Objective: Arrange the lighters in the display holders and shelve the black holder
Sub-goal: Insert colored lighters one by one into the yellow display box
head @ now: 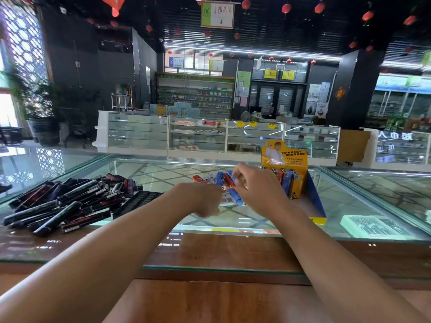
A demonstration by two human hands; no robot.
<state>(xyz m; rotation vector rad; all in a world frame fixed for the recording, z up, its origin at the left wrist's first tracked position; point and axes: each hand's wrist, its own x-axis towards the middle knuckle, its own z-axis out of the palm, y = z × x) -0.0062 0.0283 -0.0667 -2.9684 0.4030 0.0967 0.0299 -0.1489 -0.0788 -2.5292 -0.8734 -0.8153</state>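
The glass counter (144, 170) spreads under both hands and far out to either side of them. A wooden ledge (233, 299) lies nearer the person than the grip, beneath the forearms.

Well to the left of the hands lies a heap of black lighters (65, 201), piled loosely on the glass. The black holder (140, 200) lies flat between that heap and the left hand, touching the heap's right edge.

Just to the right of the gripping hand, and a little beyond it, stands the yellow display holder (285, 159), upright, its printed back card rising above the hand. Rows of orange, blue and yellow lighters (283, 177) stand in it.

Directly under and ahead of the fingers lies a small scatter of loose blue and orange lighters (211, 178) on the glass.

The right hand (254, 191) has its fingers curled, pinching a blue lighter (229, 176) at its fingertips, above the scatter.

The left hand (205, 199) sits just beside it, fingers curled under, knuckles against the loose lighters. Whether it holds one I cannot tell.
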